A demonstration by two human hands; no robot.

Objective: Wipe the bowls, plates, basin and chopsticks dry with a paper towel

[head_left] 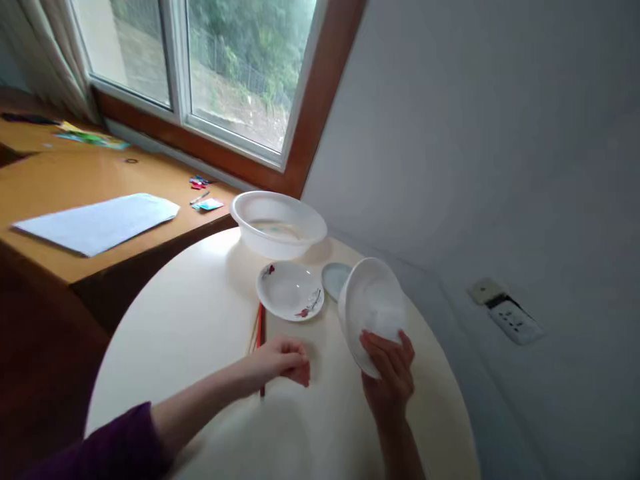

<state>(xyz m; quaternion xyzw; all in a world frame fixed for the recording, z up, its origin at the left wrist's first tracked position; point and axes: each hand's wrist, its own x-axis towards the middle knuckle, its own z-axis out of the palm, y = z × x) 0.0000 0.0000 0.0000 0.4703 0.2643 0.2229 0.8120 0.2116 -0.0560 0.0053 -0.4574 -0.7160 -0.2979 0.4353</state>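
Observation:
My right hand (387, 373) grips a white bowl (373, 310) by its lower rim and holds it tilted, its opening facing me, above the round white table (200, 320). My left hand (280, 363) rests on the table with its fingers curled, lying over the near end of red chopsticks (261, 327); whether it grips them I cannot tell. Just beyond lies a white dish with a floral pattern (290, 290). A small pale blue saucer (334, 277) sits behind the held bowl.
A large white plastic basin (278, 223) holding water stands at the table's far edge. A wooden desk (75, 180) to the left carries a white sheet (100, 221) and small items. A window is behind, a grey wall with a socket (505, 310) to the right.

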